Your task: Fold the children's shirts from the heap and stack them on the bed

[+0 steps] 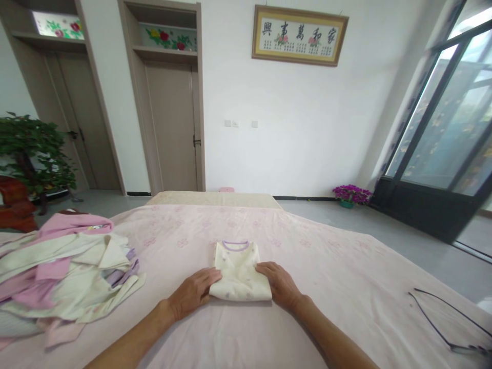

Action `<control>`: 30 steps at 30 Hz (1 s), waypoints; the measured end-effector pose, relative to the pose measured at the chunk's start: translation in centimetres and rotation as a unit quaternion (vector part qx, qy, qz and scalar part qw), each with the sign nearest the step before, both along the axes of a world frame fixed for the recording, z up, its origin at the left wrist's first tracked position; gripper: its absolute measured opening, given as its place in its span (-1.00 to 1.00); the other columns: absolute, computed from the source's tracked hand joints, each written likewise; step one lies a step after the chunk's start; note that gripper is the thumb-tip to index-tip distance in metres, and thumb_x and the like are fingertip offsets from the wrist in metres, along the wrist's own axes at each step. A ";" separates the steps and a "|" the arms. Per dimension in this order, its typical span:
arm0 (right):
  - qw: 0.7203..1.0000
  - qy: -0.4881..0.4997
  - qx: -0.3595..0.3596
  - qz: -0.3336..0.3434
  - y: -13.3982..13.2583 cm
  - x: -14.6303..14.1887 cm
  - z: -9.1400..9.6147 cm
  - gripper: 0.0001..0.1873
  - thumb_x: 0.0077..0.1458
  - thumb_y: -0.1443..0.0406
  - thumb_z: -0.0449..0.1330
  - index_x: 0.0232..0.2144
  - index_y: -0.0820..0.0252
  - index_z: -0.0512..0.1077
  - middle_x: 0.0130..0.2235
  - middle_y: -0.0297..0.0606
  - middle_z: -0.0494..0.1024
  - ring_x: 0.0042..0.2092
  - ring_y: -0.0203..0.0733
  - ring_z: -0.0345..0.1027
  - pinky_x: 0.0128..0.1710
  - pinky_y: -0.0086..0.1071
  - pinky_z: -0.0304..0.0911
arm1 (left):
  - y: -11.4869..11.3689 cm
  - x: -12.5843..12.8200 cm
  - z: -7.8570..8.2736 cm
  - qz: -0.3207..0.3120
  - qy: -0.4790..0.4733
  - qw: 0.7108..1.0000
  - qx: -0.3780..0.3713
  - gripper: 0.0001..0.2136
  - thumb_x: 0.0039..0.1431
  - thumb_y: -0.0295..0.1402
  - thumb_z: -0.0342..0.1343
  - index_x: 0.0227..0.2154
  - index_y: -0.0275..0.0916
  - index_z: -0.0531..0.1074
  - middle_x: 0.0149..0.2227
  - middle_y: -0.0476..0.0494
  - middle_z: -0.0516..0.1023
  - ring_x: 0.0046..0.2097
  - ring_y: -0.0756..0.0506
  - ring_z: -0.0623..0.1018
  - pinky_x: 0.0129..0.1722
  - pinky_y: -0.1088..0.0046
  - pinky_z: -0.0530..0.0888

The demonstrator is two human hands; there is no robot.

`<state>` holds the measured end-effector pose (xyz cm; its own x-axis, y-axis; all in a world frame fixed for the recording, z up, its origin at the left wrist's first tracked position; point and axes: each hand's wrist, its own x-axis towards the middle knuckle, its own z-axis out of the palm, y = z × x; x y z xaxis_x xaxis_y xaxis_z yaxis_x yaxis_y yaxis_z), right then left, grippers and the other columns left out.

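Observation:
A small cream shirt [239, 274] with a purple-trimmed neckline and a few faint spots lies folded into a compact shape on the pink bed sheet [330, 277]. At its left edge my left hand [198, 288] grips the cloth, fingers on top and thumb low at the side. My right hand [280, 283] holds the opposite edge in the same way, its fingertips over the fabric. The neckline points away from me. Whatever lies beneath the fingers is hidden.
To the left sits a heap of loose clothes [82, 271] in pink, cream and purple. Eyeglasses [449, 346] rest at the right. Beyond the sheet are a beige-covered surface [215, 199], a potted purple flower [350, 196] and a leafy plant [33, 154].

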<state>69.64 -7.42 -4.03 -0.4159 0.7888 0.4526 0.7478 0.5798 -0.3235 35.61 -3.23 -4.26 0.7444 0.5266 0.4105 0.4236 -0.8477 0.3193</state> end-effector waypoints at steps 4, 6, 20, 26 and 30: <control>1.000 0.013 0.001 0.029 0.4 -0.4 0.3 -0.56 0.19 0.27 0.10 0.12 0.10 0.34 0.08 -0.12 0.47 0.11 -0.09 0.30 0.12 -0.14 0.20 | 0.7 0.1 -0.2 0.022 0.006 0.999 0.027 -0.67 0.26 -0.33 0.02 0.07 -0.14 0.36 0.09 -0.18 0.50 0.14 -0.14 0.45 0.22 0.17 0.32; 0.999 0.029 -0.014 0.029 -0.3 -0.5 0.9 -0.57 0.17 0.26 0.11 0.10 0.11 0.36 0.07 -0.11 0.47 0.10 -0.09 0.31 0.12 -0.16 0.20 | 0.4 0.1 0.0 0.037 -0.013 0.999 0.022 -0.71 0.26 -0.27 0.02 0.00 -0.17 0.41 0.03 -0.20 0.53 0.11 -0.16 0.47 0.20 0.17 0.35; 0.966 0.207 -0.120 -0.098 -2.5 -3.6 0.2 -0.68 0.21 0.19 -0.01 -0.04 0.13 0.35 -0.27 -0.27 0.51 -0.25 -0.17 0.37 -0.22 -0.34 0.28 | -4.0 1.0 1.1 0.264 -0.187 0.922 -0.212 -0.70 0.30 -0.13 -0.14 -0.22 -0.18 0.42 -0.35 -0.04 0.57 -0.26 -0.10 0.55 -0.26 0.50 0.40; 0.950 0.146 -0.129 -0.242 1.6 -4.6 -0.8 -0.56 0.22 0.25 -0.10 0.11 0.25 0.20 -0.42 -0.32 0.47 -0.35 -0.17 0.39 -0.33 -0.37 0.18 | 0.9 2.7 0.8 0.365 -0.155 0.884 -0.250 -0.70 0.28 -0.17 -0.12 -0.16 -0.20 0.43 -0.25 -0.11 0.61 -0.20 -0.10 0.58 -0.24 0.49 0.39; 0.936 0.061 -0.183 -0.296 2.6 -5.1 -0.7 -0.50 0.22 0.27 -0.07 0.19 0.26 0.17 -0.25 -0.12 0.57 -0.20 -0.09 0.46 -0.23 -0.33 0.20 | 2.7 2.7 0.1 0.409 -0.114 0.868 -0.259 -0.72 0.24 -0.21 -0.05 -0.14 -0.21 0.45 -0.20 -0.20 0.62 -0.15 -0.15 0.59 -0.22 0.43 0.39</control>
